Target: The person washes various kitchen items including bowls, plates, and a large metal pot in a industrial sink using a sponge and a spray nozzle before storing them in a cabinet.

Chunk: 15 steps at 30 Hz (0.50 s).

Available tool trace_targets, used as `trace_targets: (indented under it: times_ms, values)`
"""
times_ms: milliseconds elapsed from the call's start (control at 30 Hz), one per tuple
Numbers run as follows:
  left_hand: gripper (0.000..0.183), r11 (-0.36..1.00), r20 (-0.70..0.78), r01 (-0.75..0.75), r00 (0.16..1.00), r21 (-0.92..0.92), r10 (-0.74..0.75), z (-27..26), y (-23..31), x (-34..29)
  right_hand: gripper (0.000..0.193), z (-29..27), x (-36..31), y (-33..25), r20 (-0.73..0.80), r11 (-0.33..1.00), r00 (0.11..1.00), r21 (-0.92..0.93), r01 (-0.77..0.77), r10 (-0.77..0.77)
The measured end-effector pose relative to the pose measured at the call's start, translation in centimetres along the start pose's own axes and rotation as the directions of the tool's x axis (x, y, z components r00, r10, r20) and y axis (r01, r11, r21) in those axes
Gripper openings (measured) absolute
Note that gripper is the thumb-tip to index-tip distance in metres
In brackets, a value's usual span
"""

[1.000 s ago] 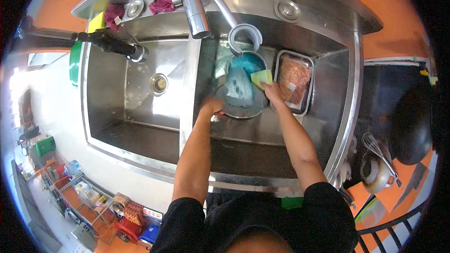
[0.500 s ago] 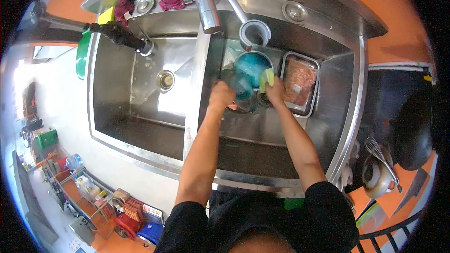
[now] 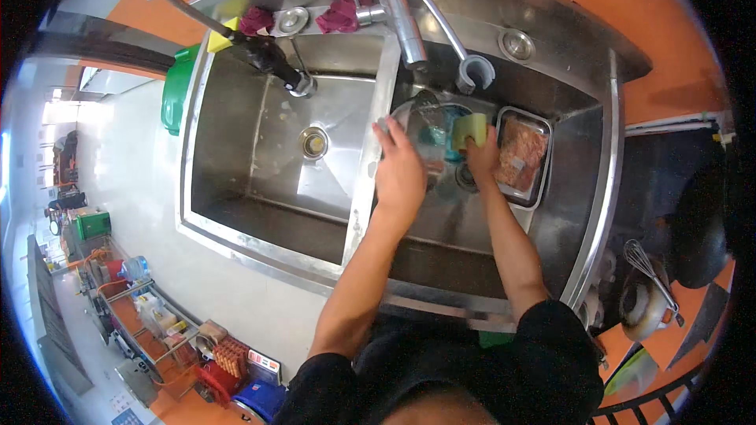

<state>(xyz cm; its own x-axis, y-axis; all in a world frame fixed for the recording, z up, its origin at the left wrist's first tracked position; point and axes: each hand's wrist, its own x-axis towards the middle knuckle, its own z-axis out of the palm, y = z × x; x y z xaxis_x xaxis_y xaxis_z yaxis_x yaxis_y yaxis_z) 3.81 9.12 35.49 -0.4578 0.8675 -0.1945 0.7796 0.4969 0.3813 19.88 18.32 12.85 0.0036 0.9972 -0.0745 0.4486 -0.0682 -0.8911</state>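
Note:
My left hand point(image 3: 402, 173) is raised beside the sink divider, its fingers at the edge of a clear round bowl point(image 3: 425, 122). The grip is partly hidden, but the hand appears to hold the bowl, which is see-through and blurred. My right hand point(image 3: 483, 156) grips a yellow-green sponge point(image 3: 470, 129) at the bowl's right side. Behind the clear bowl, a round vessel of blue-green liquid point(image 3: 454, 122) shows only in part. Right of my right hand lies a metal tray of reddish minced meat point(image 3: 522, 151), which looks wrapped in clear film.
The left basin point(image 3: 272, 165) has a drain in its floor. A tall faucet point(image 3: 405, 27) and a spout holder point(image 3: 476, 72) hang over the right basin. A black spray hose point(image 3: 272, 59) reaches over the left one. Purple cloths point(image 3: 339, 16) lie on the back ledge.
My left hand has risen toward the divider, the clear bowl with it. My right hand keeps the sponge, now held more upright. The whole view has shifted, with the sink farther right.

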Motion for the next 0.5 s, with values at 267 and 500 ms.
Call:
trace_targets:
  times_ms: [267,500]
  values:
    - [0.068,0.484,0.053,0.102,0.992,-0.869,-0.113,-8.6,-13.1,-6.6,0.041,-2.9,-12.3,-24.3,0.453,0.597,0.515,0.049,0.8,-0.727]
    - [0.04,0.5,0.104,0.173,0.981,-0.849,-0.163,-10.2,-26.8,-7.1,0.029,15.8,-19.5,-29.5,0.759,0.373,0.431,-0.265,0.889,-0.488]
